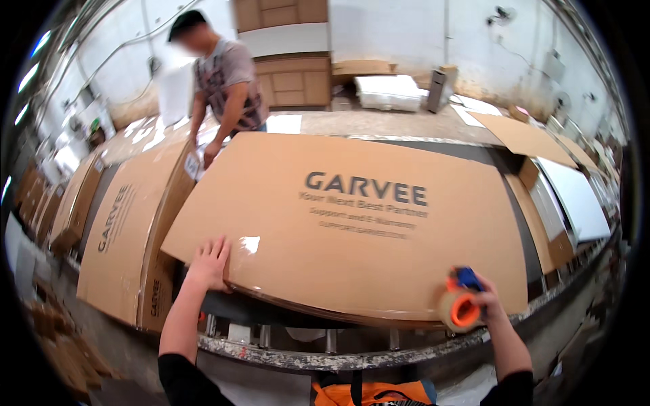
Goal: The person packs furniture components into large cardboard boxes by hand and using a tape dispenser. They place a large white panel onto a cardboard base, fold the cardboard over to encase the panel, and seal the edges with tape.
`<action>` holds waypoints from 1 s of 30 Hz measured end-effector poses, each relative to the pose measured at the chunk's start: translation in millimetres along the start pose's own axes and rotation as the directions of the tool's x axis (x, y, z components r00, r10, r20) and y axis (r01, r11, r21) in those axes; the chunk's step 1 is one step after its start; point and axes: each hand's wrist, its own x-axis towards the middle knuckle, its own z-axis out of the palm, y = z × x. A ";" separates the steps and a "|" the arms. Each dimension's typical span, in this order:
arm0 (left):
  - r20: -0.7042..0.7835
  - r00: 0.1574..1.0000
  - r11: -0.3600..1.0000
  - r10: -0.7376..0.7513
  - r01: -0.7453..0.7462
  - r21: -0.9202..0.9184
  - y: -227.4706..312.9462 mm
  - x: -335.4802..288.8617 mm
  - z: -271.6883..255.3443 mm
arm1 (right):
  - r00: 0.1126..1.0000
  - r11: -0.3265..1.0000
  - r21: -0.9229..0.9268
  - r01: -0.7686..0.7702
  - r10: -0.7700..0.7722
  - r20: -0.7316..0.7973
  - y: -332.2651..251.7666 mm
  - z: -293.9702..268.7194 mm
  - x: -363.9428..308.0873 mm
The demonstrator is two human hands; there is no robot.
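Observation:
A large flat cardboard box [365,264] lies across the conveyor in front of me, dark print on its top. My left hand [211,262] rests on the box's near left edge, fingers spread over the top, close to a shiny strip of clear tape [250,244]. At the near right corner my right hand [489,298] grips a tape dispenser [462,301], blue at the top with an orange hub and a roll of tape. The dispenser is slightly blurred and sits over the box's near edge; whether it touches the cardboard I cannot tell.
Another printed carton [122,237] stands on the left, more boxes [74,203] beyond it. A co-worker [227,88] leans over the far left side. To the right is an open carton [558,247] with white panels [574,196]. The conveyor's worn rail [291,353] runs along my side.

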 end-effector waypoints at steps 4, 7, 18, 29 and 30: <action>0.084 0.973 0.958 0.214 -0.192 -0.211 101.4 -3.4 -55.5 | 0.992 1.000 0.020 0.003 -0.005 0.123 16.0 -14.9 86.7; -0.254 0.899 0.794 0.357 -0.435 -0.425 194.7 29.5 -52.1 | 0.984 0.994 -0.090 0.056 -0.040 0.174 28.4 6.0 150.2; -0.406 0.772 0.847 -0.489 0.311 -0.431 426.5 24.6 -89.5 | 0.953 -0.024 -0.999 -0.026 -0.302 -0.018 -42.6 -237.4 332.2; -0.380 0.692 0.768 -0.613 0.411 -0.491 443.1 26.5 -102.5 | 0.956 -0.059 -0.998 0.027 -0.290 0.043 -66.9 -261.7 413.4; -0.367 0.706 0.770 -0.606 0.404 -0.494 440.3 26.0 -102.1 | 0.959 -0.052 -0.998 0.042 -0.277 0.055 -73.7 -263.6 407.4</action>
